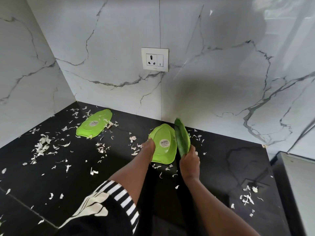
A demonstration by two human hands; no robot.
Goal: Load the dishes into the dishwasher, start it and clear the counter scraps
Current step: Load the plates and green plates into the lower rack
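Note:
Three bright green leaf-shaped plates are on the black counter (221, 164). One lies upside down (93, 124) at the back left among white scraps. A second (164, 143) lies upside down in the middle, with a round sticker on its base; my left hand (148, 147) rests on its left rim, fingers curled at the edge. My right hand (189, 160) is shut on the third plate (182, 137), held upright on its edge just right of the middle one. White vegetable scraps (40, 147) are strewn over the counter.
A marble wall with a socket plate (154, 59) backs the counter and forms a corner at the left. A grey appliance edge (293, 176) stands at the counter's right end. More scraps (248, 197) lie near the right front.

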